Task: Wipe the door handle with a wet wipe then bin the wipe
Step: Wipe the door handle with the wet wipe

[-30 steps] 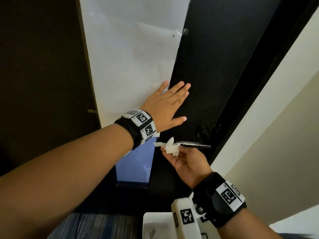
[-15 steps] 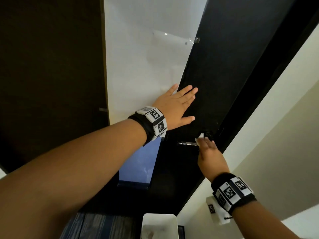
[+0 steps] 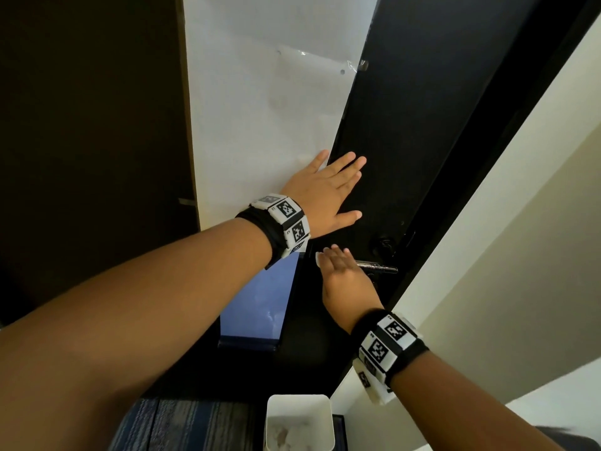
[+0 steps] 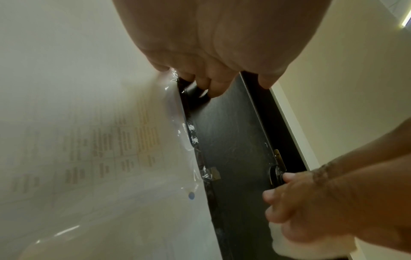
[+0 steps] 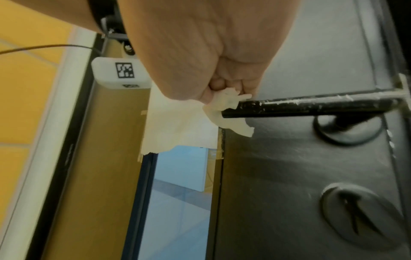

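A black lever door handle (image 3: 379, 266) (image 5: 307, 107) sticks out of the black door (image 3: 406, 131). My right hand (image 3: 341, 271) (image 5: 222, 91) pinches a white wet wipe (image 5: 224, 107) at the handle's free end; the wipe wraps the tip. A sliver of the wipe (image 3: 318, 258) shows past my fingertips in the head view. My left hand (image 3: 328, 190) (image 4: 211, 52) lies flat on the door above the handle, fingers straight. A white bin (image 3: 299, 405) stands on the floor below, with crumpled wipes inside.
A white sheet (image 3: 270, 125) under clear film covers the door's glass panel left of my left hand. A round lock (image 3: 383, 245) (image 5: 360, 216) sits above the handle in the head view. A cream wall (image 3: 507, 255) runs along the right, striped carpet (image 3: 182, 424) below.
My right hand slid the wipe left along the handle, from its base by the door edge to its free end. My left hand stayed flat on the door.
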`<state>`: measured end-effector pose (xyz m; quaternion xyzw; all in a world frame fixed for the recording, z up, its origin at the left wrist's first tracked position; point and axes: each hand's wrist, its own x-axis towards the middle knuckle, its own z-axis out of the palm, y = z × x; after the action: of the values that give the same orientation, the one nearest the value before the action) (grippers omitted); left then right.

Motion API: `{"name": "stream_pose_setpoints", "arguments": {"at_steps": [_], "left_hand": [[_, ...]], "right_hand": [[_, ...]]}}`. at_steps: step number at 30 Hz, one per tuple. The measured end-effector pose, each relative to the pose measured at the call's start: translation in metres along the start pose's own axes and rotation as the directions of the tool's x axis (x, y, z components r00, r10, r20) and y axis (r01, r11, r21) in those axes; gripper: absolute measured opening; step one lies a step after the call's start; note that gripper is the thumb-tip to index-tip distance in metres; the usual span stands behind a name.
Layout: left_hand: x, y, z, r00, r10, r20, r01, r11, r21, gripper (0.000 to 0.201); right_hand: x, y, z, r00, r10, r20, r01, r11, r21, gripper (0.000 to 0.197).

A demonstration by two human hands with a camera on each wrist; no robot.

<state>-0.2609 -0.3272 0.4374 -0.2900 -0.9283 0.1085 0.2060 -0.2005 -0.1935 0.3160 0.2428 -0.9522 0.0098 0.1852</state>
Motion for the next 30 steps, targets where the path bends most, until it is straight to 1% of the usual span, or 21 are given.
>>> {"name": "stream_pose_setpoints", "arguments": {"at_steps": [4,7,9,11,13,15,17,19,20,21,22,23,24,25,26,27,28,29,30], "left_hand": [[-0.001,0.0,-0.001,1.0,0.003,-0.002,-0.003,1.0,0.005,0.074],[-0.001,-0.001,-0.001,1.0,0.011,-0.011,-0.011,1.0,0.001,0.074],[-0.002,-0.001,-0.001,1.0,0.015,-0.015,-0.015,1.0,-0.001,0.074],[-0.002,-0.002,0.0,1.0,0.019,-0.02,-0.019,1.0,-0.005,0.075],[-0.001,-0.002,0.0,0.999,0.022,-0.026,-0.022,1.0,-0.003,0.075],[-0.001,-0.002,0.0,0.999,0.023,-0.03,-0.023,1.0,0.006,0.075],[-0.001,-0.002,0.0,0.999,0.024,-0.036,-0.024,1.0,0.009,0.075],[-0.002,-0.001,0.0,0.999,0.023,-0.033,-0.023,1.0,0.002,0.076],[-0.002,-0.001,0.0,0.999,0.021,-0.031,-0.021,1.0,0.0,0.076],[-0.002,0.0,0.0,0.999,0.019,-0.029,-0.019,1.0,0.001,0.077],[-0.001,0.0,0.0,0.999,0.015,-0.029,-0.015,1.0,0.004,0.077],[-0.001,0.0,0.001,1.0,0.011,-0.029,-0.01,1.0,0.005,0.078],[-0.001,0.001,0.001,1.0,0.006,-0.029,-0.006,1.0,0.008,0.078],[-0.001,0.001,0.002,1.0,0.002,-0.03,-0.001,1.0,0.011,0.078],[0.0,0.003,0.002,1.0,-0.001,-0.031,0.002,1.0,0.015,0.078],[-0.001,0.003,0.003,0.999,-0.005,-0.031,0.005,1.0,0.018,0.077],[-0.002,0.002,0.003,0.999,-0.009,-0.032,0.009,1.0,0.021,0.077],[-0.002,0.003,0.004,0.999,-0.011,-0.031,0.012,1.0,0.026,0.077],[-0.001,0.004,0.004,0.999,-0.013,-0.029,0.014,1.0,0.028,0.078]], "right_hand": [[0.003,-0.001,-0.01,0.984,-0.125,0.124,0.146,0.973,-0.178,0.034],[0.001,0.006,-0.018,0.949,-0.237,0.208,0.291,0.912,-0.288,0.033],[-0.002,0.012,-0.021,0.922,-0.297,0.249,0.369,0.87,-0.328,0.031],[-0.009,0.017,-0.023,0.903,-0.352,0.247,0.422,0.837,-0.349,0.029],[-0.018,0.022,-0.025,0.892,-0.396,0.217,0.45,0.819,-0.356,0.03],[-0.028,0.03,-0.027,0.892,-0.399,0.21,0.451,0.81,-0.375,0.034],[-0.038,0.044,-0.033,0.9,-0.386,0.204,0.436,0.809,-0.394,0.034],[-0.048,0.061,-0.04,0.918,-0.359,0.166,0.396,0.84,-0.371,0.038],[-0.053,0.068,-0.044,0.941,-0.316,0.123,0.339,0.88,-0.332,0.043],[-0.057,0.075,-0.049,0.969,-0.242,0.05,0.246,0.932,-0.266,0.049],[-0.06,0.082,-0.052,0.992,-0.124,-0.034,0.118,0.981,-0.154,0.053],[-0.063,0.086,-0.057,0.995,0.036,-0.095,-0.035,0.999,0.012,0.054],[-0.064,0.091,-0.061,0.972,0.202,-0.121,-0.177,0.966,0.191,0.05],[-0.064,0.096,-0.063,0.934,0.335,-0.128,-0.28,0.903,0.325,0.044],[-0.062,0.102,-0.064,0.895,0.428,-0.125,-0.347,0.845,0.406,0.04],[-0.058,0.106,-0.063,0.872,0.473,-0.123,-0.38,0.815,0.438,0.038],[-0.052,0.108,-0.061,0.873,0.474,-0.113,-0.385,0.812,0.439,0.039],[-0.046,0.111,-0.058,0.895,0.435,-0.1,-0.36,0.835,0.416,0.04],[-0.039,0.113,-0.054,0.927,0.367,-0.079,-0.312,0.87,0.383,0.043]]}}
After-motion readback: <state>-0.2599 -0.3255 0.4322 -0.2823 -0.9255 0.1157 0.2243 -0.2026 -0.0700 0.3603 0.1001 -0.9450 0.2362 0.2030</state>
